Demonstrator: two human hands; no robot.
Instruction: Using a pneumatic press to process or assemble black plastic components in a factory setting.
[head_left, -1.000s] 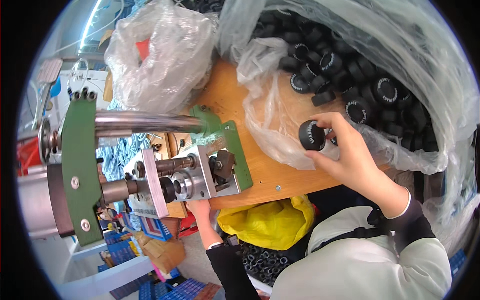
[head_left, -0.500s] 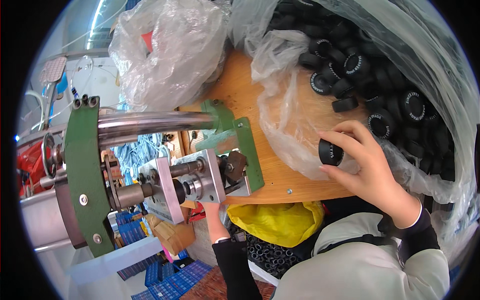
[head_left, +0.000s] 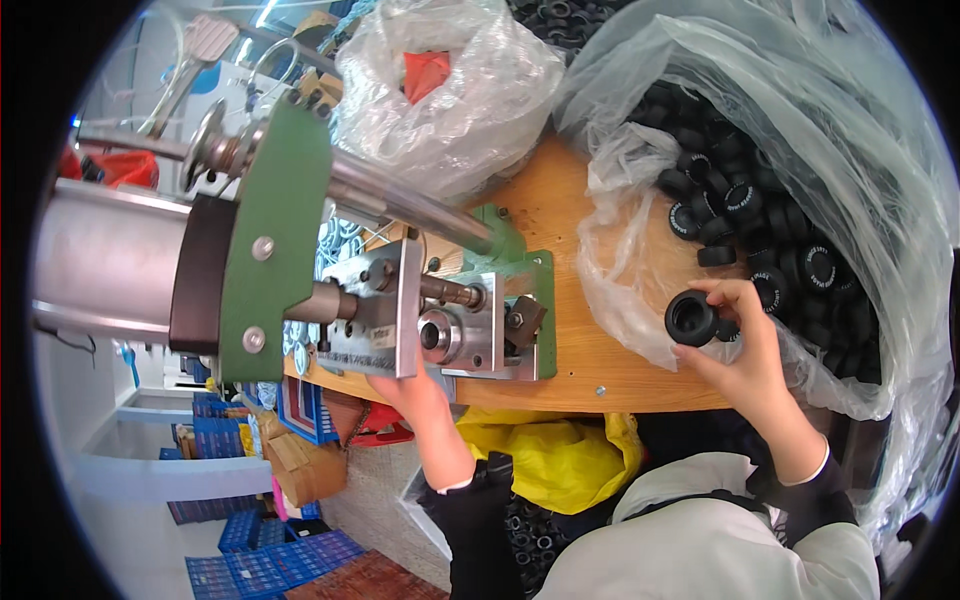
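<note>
My right hand point(head_left: 745, 350) pinches a black round cap point(head_left: 690, 318) between thumb and fingers, its hollow side showing. Against the fingers just behind it is a second dark piece with white lettering; whether it is gripped too I cannot tell. My left hand point(head_left: 402, 390) reaches up under the press, its fingers hidden behind the metal plate point(head_left: 372, 318). Beside that plate, a steel block carries a round silver die point(head_left: 438, 336) with a dark bore. The press has a green frame point(head_left: 280, 240) and a polished guide rod point(head_left: 400, 197).
A clear plastic bag point(head_left: 625, 270) lies open at the right with many black caps point(head_left: 745, 200) in it. Another plastic bag point(head_left: 440, 110) stands behind the press on the wooden table point(head_left: 550, 200). A yellow bag point(head_left: 545, 460) hangs below the front edge.
The view has shifted, putting the press further right. My right hand now shows a cap's hollow side. The black piece seen between the press plates is out of sight, and my left hand is further up.
</note>
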